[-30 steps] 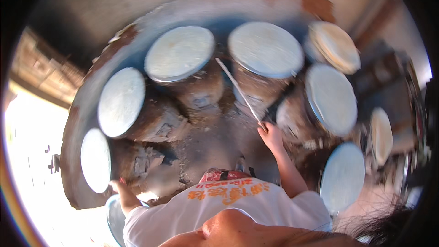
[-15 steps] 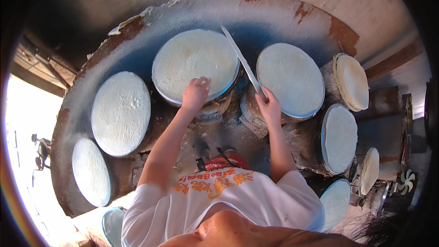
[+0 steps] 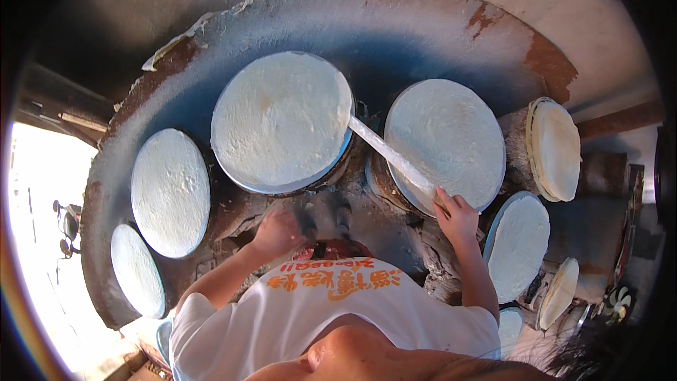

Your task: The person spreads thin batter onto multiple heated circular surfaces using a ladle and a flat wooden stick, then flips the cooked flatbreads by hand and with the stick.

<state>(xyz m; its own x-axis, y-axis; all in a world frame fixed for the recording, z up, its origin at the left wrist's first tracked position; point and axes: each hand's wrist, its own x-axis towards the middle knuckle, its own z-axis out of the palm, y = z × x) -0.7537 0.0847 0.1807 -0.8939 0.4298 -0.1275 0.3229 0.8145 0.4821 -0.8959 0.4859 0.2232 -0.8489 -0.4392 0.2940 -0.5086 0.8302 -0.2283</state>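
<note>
My right hand (image 3: 455, 216) grips the near end of a long, narrow, pale spatula (image 3: 392, 155). Its blade slants up and left over the right round griddle, coated with pale batter (image 3: 451, 141), and the tip meets the right edge of the batter sheet on the large left griddle (image 3: 278, 123). Close to my waist, my left hand (image 3: 278, 233) is held with its fingers curled, apart from the griddles. Whatever is in those fingers, if anything, is hidden.
Further batter-coated griddles stand to the left (image 3: 171, 194) and right (image 3: 518, 247). A stack of thin round flatbreads (image 3: 556, 152) sits at the far right. Behind the griddles curves a wide, dusty, rust-patched metal surround (image 3: 381, 21). A small fan (image 3: 619, 303) is at the lower right.
My left hand has drawn back from the large left griddle toward my waist. My right hand has come nearer and to the right, and the spatula's tip has lowered to that griddle's edge.
</note>
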